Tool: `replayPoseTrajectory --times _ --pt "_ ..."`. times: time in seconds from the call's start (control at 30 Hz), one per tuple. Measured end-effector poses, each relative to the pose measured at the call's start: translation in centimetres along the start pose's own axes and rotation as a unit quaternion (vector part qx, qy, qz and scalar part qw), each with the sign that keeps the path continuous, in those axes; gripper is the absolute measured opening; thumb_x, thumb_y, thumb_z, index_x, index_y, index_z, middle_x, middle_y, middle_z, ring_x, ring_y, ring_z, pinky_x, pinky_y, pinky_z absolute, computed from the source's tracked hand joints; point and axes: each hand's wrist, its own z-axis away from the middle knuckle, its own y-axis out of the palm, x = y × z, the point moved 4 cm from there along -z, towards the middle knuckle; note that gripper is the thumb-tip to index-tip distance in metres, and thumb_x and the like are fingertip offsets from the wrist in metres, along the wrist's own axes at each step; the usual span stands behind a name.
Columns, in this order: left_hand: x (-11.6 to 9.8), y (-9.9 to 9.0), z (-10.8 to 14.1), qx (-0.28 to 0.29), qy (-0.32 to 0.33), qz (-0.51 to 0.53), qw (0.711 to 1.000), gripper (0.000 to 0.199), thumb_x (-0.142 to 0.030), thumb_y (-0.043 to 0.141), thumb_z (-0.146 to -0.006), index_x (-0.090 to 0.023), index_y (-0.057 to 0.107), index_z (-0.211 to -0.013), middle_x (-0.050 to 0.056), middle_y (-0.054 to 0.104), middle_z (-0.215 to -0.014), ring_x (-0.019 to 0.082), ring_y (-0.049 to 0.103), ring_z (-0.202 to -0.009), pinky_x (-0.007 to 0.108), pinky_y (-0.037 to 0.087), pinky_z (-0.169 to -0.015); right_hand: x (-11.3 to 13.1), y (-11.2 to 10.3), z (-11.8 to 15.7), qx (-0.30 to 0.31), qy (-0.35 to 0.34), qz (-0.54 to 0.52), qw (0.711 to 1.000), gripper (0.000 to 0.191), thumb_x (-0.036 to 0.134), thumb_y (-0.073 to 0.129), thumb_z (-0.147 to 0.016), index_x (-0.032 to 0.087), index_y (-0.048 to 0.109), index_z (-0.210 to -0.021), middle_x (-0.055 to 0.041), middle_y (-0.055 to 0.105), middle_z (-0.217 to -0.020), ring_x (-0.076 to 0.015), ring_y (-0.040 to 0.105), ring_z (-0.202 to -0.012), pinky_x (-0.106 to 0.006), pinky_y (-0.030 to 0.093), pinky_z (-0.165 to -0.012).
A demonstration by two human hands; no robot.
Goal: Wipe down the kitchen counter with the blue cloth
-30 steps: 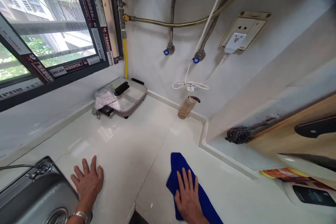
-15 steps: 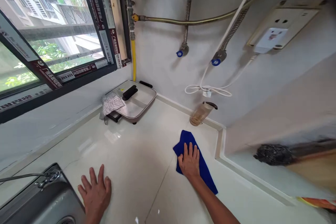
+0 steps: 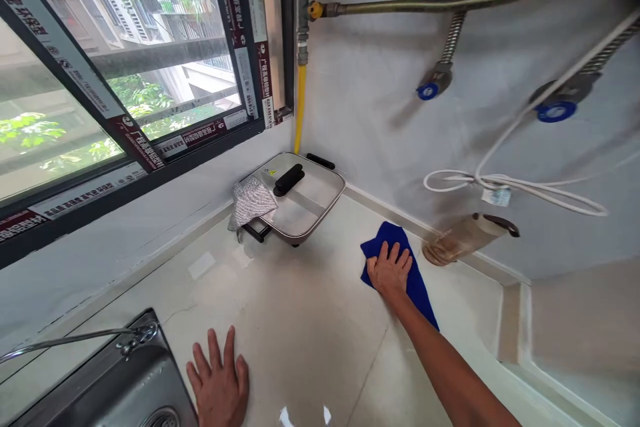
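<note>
Resting on blue cloth (image 3: 420, 295): right hand (image 3: 393, 273), fingers slightly spread | left hand (image 3: 220, 380): splayed on surface (image 3: 305, 327) (beside the steel sink (image 3: 135, 377))

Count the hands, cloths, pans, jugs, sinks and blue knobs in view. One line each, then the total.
Hands: 2 (left hand, right hand)
Cloths: 2 (blue cloth, grey cloth)
Pan: 1
Jug: 1
Sink: 1
Blue knobs: 2
Total: 9
</note>
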Motion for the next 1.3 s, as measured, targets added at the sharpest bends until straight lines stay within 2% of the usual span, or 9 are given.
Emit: replayPoseTrajectory --times 0.13,0.3,0.47,0.63,0.83,1.0,1.13,1.3 --pt "0.1 0.2 0.2 0.003 -0.003 0.017 1.000 0.052 -0.028 0.043 -0.096 -0.020 0.051 -0.146 0.015 0.028 -0.165 0.038 -0.004 -0.155 0.065 0.018 -0.120 3.4 0.4 -1.2 -0.006 0.001 -0.004 1.000 0.065 0.030 0.037 -0.089 0.001 0.041 -0.148 -0.0320 0.037 -0.152 -0.0527 0.029 -0.142 -0.073 0.034 -0.104" --pt "0.1 0.1 0.4 0.000 -0.005 0.030 1.000 0.052 -0.028 0.041 -0.096 -0.021 0.051 -0.147 0.014 0.025 -0.166 0.038 -0.005 -0.155 0.066 0.018 -0.120 8.4 -0.1 -0.3 0.034 -0.040 -0.007 0.999 0.065 0.030 0.037 -0.091 0.001 0.037 -0.150 -0.0316 0.033 -0.155 -0.0513 0.027 -0.144 -0.069 0.031 -0.110" --pt "0.2 0.2 0.5 -0.021 0.001 0.044 0.999 0.052 -0.026 0.042 -0.095 -0.021 0.051 -0.146 0.014 0.024 -0.167 0.038 -0.004 -0.155 0.066 0.018 -0.120 13.0 -1.9 3.1 0.071 -0.097 -0.011 0.993 0.066 0.029 0.037 -0.092 0.003 0.034 -0.152 -0.0283 0.028 -0.159 -0.0477 0.024 -0.147 -0.067 0.024 -0.115" --pt "0.1 0.0 0.5 -0.056 -0.013 0.058 0.997 0.051 -0.023 0.043 -0.094 -0.021 0.055 -0.143 0.015 0.031 -0.164 0.038 -0.002 -0.155 0.065 0.017 -0.120 15.6 -4.1 9.0 0.092 -0.175 -0.038 0.980 0.068 0.033 0.040 -0.092 0.007 0.032 -0.154 -0.0232 0.024 -0.163 -0.0432 0.019 -0.151 -0.062 0.018 -0.121" --pt "0.1 -0.2 0.6 -0.087 -0.021 0.076 0.993 0.049 -0.023 0.044 -0.093 -0.022 0.058 -0.141 0.014 0.039 -0.160 0.039 -0.003 -0.155 0.066 0.018 -0.120 15.9 -6.3 17.6 0.082 -0.310 -0.077 0.944 0.073 0.042 0.045 -0.094 0.014 0.024 -0.157 -0.0168 0.012 -0.166 -0.0396 0.013 -0.153 -0.056 0.019 -0.124" --pt "0.3 -0.1 0.7 -0.101 -0.032 0.070 0.992 0.050 -0.023 0.047 -0.092 -0.025 0.058 -0.140 0.013 0.043 -0.157 0.040 0.005 -0.154 0.066 0.023 -0.119 14.4 -8.1 23.5 0.083 -0.364 -0.135 0.918 0.073 0.045 0.043 -0.096 0.020 0.016 -0.159 -0.0094 0.006 -0.167 -0.0381 0.012 -0.153 -0.056 0.023 -0.124" --pt "0.4 -0.5 0.6 -0.094 -0.028 0.054 0.994 0.050 -0.024 0.049 -0.091 -0.025 0.059 -0.140 0.014 0.046 -0.156 0.042 0.019 -0.152 0.066 0.024 -0.118 12.7 -9.1 26.6 0.059 -0.385 -0.167 0.906 0.076 0.039 0.050 -0.094 0.026 0.013 -0.159 -0.0091 0.011 -0.167 -0.0375 0.021 -0.151 -0.055 0.034 -0.119" --pt "0.9 -1.1 0.6 -0.078 -0.020 0.060 0.995 0.049 -0.025 0.046 -0.094 -0.024 0.058 -0.141 0.017 0.042 -0.157 0.043 0.021 -0.151 0.064 0.023 -0.118 9.6 -10.1 29.3 0.015 -0.400 -0.178 0.899 0.067 0.026 0.048 -0.093 0.027 0.026 -0.157 -0.0068 0.030 -0.162 -0.0318 0.037 -0.146 -0.049 0.045 -0.114"
